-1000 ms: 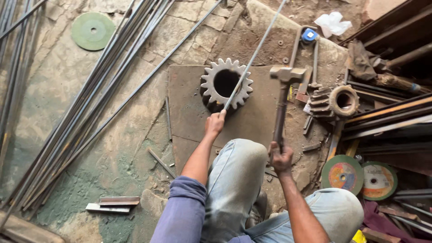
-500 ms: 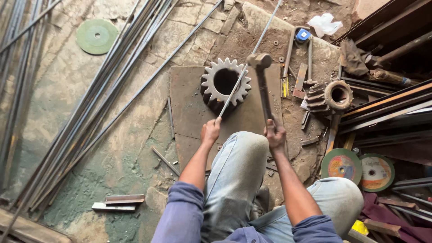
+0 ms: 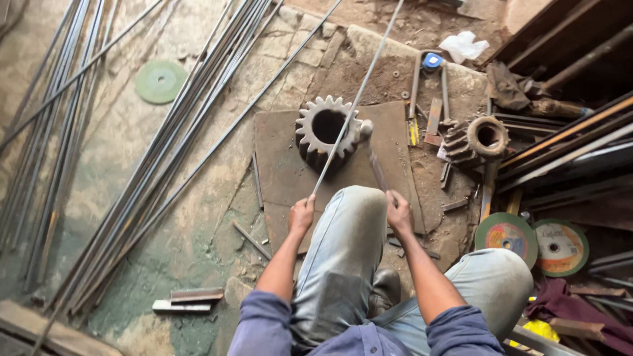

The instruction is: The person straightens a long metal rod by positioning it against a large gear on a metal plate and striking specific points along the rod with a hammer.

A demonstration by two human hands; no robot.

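Left hand (image 3: 301, 215) is closed round the near end of a thin steel rod (image 3: 356, 102), which runs up and away across the toothed rim of a large gear (image 3: 328, 127) and on past the frame's top edge. Right hand (image 3: 399, 212) is closed round the handle of a hammer (image 3: 368, 142), blurred with motion, its head at the gear's right rim, right by the rod; actual contact cannot be told. The gear lies flat, bore upward, on a rusty steel plate (image 3: 283, 171) set on the floor, and appears to serve as an anvil: the rod is bridged over its rim so that the blow lands against solid metal, with the left hand steadying the free end low over the plate. The person's knee (image 3: 346, 217) rises between the two forearms, keeping them apart. Room to the left is limited by a bundle of long rods (image 3: 165, 151) lying diagonally beside the plate; a green disc (image 3: 160, 82) lies well beyond it. To the right, a smaller gear (image 3: 476, 138), scrap pieces and two cutting discs (image 3: 531, 240) crowd the plate's edge, leaving little side clearance for the swing.
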